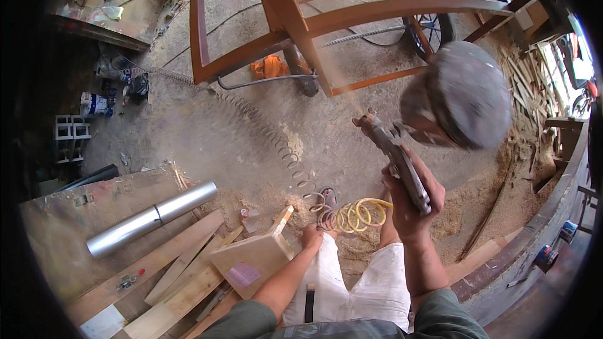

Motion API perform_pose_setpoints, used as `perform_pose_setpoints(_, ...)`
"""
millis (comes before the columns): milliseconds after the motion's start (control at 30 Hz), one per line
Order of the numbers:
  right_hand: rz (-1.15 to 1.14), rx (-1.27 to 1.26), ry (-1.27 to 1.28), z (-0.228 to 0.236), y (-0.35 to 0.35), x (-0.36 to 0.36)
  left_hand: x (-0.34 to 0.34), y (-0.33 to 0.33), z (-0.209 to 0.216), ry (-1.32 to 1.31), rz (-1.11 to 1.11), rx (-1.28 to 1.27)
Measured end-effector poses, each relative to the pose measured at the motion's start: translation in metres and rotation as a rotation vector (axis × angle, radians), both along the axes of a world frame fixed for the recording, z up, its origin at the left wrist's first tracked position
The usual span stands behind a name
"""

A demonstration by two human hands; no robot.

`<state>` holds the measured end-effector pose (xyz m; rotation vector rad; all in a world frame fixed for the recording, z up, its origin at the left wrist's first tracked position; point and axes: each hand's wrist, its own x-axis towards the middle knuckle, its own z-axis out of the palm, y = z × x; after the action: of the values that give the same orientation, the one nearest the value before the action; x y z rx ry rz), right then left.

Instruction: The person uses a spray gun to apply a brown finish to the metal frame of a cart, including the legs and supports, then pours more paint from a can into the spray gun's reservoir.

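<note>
My right hand point(418, 191) is wrapped round the handle of a paint spray gun point(391, 149), held up in front of me. Its large, stained grey cup point(468, 97) is blurred. The nozzle points toward a brown wooden frame point(402, 16), and a faint mist hangs between them. Low by my left thigh, my left hand point(311, 237) is closed on a coiled air hose point(361, 215), yellow near my legs. Greyish coils of hose point(270, 135) stretch from there across the floor to the upper left. My left fingers are partly hidden.
A black spoked wheel point(433, 22) and an orange cloth point(269, 67) are by the frame. At lower left lie a silver tube point(151, 218), planks point(151, 270) and a pale wooden piece point(251, 260). Sawdust and scraps cover the right side, beside a long wooden edge point(534, 245).
</note>
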<state>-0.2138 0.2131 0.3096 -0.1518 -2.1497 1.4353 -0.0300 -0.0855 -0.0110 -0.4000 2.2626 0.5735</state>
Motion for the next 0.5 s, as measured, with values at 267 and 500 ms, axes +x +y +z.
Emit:
perform_pose_setpoints(267,-0.078,0.123,-0.063,-0.008,-0.066,0.0,0.001,-0.02,-0.005,0.017,0.081,0.024)
perform_pose_setpoints(500,-0.208,0.162,-0.126,-0.116,-0.104,-0.019,0.014,-0.048,-0.01,-0.079,0.206,0.077)
